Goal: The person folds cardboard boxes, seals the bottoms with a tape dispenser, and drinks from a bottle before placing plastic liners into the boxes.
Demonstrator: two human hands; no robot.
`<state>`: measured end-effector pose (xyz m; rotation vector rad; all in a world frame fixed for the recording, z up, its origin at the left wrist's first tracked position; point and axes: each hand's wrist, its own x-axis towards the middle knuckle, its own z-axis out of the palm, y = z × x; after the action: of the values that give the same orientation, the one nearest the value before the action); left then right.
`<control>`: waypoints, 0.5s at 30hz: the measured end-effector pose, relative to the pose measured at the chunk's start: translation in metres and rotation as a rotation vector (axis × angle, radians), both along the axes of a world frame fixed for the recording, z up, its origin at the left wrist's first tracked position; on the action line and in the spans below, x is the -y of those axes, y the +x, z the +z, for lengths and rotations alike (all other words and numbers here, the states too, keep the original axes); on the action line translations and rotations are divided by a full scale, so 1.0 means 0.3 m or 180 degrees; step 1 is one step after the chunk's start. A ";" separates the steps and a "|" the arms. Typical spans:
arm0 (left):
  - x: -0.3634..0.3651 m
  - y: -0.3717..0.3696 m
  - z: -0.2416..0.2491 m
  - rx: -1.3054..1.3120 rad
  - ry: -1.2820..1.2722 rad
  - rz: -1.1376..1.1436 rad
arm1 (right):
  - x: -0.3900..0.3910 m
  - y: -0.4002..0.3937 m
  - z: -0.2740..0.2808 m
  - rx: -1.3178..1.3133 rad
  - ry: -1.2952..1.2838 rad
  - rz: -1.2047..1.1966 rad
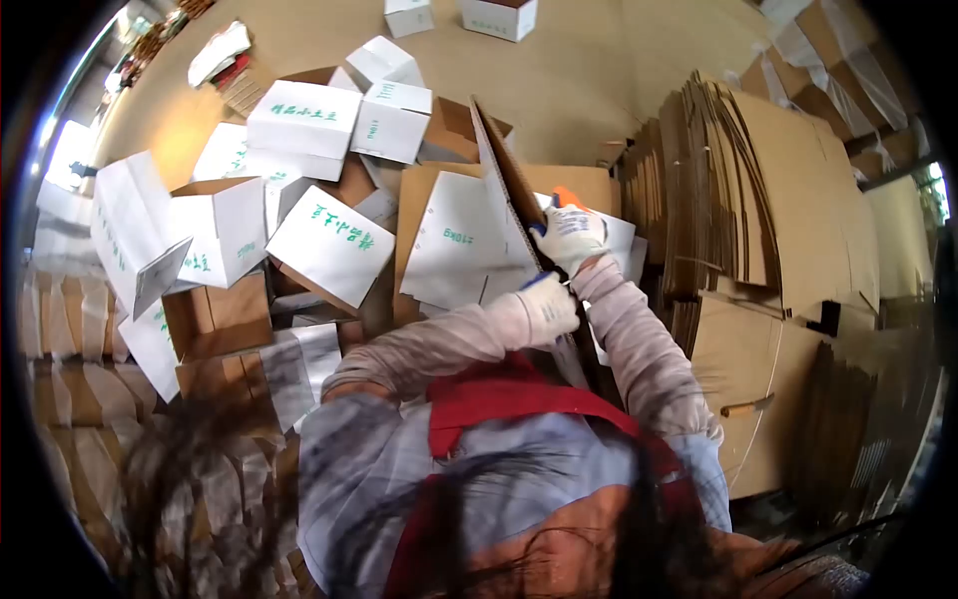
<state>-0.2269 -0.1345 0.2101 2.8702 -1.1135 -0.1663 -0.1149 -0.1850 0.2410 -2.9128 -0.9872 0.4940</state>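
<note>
A folded cardboard carton [506,180], brown on one face and white on the other, stands on edge in front of my chest. My left hand [551,307], in a white glove with blue patches, is closed at its near part. Farther along, my right hand [575,236], gloved alike, grips the carton from the right. An orange object [569,199] sticks out at the right fingers; I cannot tell what it is. Under and beside the carton lies a flat white cardboard piece [454,240] with green print.
White boxes [304,120] with green lettering are heaped at the left, some open. Tall stacks of flat brown cardboard [798,190] stand at the right, with a wooden-handled tool [748,406] against the lower stack. Another white box [499,18] sits on the floor at the far side.
</note>
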 end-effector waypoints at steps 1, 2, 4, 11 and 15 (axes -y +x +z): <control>0.014 -0.006 0.015 -0.0136 0.0028 -0.0006 | 0.015 0.018 -0.034 0.0396 0.0333 0.0027; -0.005 -0.010 0.030 -0.0204 0.0019 0.0015 | 0.058 0.058 -0.054 0.0339 0.0358 -0.0042; -0.069 -0.021 0.074 -0.0067 0.0051 -0.0037 | 0.171 0.117 -0.017 0.0361 0.0404 -0.0187; -0.453 0.005 0.094 -0.0975 -0.0011 0.0669 | 0.543 -0.050 0.004 0.0695 0.0106 0.0029; -0.277 0.098 0.158 -0.3322 -0.1393 0.0787 | 0.556 -0.102 -0.087 0.0728 0.0297 -0.0157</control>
<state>-0.1975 -0.0515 0.2576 1.9932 -0.4808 -1.0770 -0.1454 -0.3517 0.2149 -2.9477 -0.9290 0.1102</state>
